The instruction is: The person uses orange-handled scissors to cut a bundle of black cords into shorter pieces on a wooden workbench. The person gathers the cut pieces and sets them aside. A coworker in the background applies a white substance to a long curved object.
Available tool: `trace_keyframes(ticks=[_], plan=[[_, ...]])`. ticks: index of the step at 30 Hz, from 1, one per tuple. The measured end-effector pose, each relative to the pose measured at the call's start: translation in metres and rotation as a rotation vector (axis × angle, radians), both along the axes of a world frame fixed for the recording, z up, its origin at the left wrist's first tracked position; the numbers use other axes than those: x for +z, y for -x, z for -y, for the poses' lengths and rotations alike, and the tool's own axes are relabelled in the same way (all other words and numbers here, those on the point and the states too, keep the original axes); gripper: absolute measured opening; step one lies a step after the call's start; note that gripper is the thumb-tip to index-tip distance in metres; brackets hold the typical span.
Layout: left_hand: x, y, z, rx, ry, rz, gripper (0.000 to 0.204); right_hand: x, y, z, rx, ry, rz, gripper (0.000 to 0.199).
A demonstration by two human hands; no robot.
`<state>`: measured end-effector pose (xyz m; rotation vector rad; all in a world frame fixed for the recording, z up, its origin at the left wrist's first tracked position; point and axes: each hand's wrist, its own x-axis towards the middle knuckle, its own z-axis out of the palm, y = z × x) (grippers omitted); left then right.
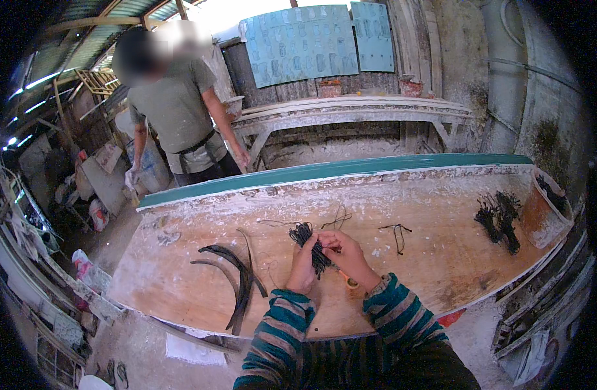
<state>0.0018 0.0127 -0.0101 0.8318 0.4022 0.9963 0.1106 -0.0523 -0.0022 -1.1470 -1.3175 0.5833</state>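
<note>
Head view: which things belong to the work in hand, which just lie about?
Likely in use:
black strand bundle, left hand holding, right hand against it
loose black strips
black bundles beside orange bucket

Probably lying about:
blue panels
sandals

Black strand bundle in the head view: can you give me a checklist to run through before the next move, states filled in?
1. Left hand grip around the black strand bundle: ok.
2. Right hand at the bundle: ok; what its grip pinches, cannot tell.
3. Orange handle fully visible: not ok, partly hidden near the right wrist.
4. Dark curved strips apart from the hands: ok, lying to the left.
5. Co-worker away from the bundle: ok, across the table.
</note>
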Motion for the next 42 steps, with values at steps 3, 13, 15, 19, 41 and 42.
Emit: trace_keyframes(ticks=[3, 13, 15, 19, 41, 42], plan=[[0.004, 0.000, 0.002, 0.042, 0.020, -0.004, 0.012, -0.006, -0.002, -0.004, 0.004, -0.029, -0.017, 0.035], [0.002, 0.004, -0.003, 0.041, 0.087, 0.007, 0.024, 0.021, -0.027, 0.006, -0.141, -0.025, 0.331, 0.029], [0.004, 0.005, -0.004, 0.036, 0.086, 0.013, 0.025, 0.018, -0.047, 0.011, -0.362, 0.043, 0.646, 0.030], [0.005, 0.005, -0.004, 0.036, 0.087, 0.062, 0.024, -0.015, -0.092, 0.008, -0.853, 0.355, 0.935, 0.033], [0.004, 0.005, 0.002, -0.060, 0.031, 0.009, 0.012, -0.035, -0.116, -0.003, -0.902, 0.300, 0.933, 0.013], [0.004, 0.005, 0.002, -0.060, 0.041, 0.004, 0.012, -0.036, -0.109, -0.007, -0.894, 0.223, 0.920, 0.013]])
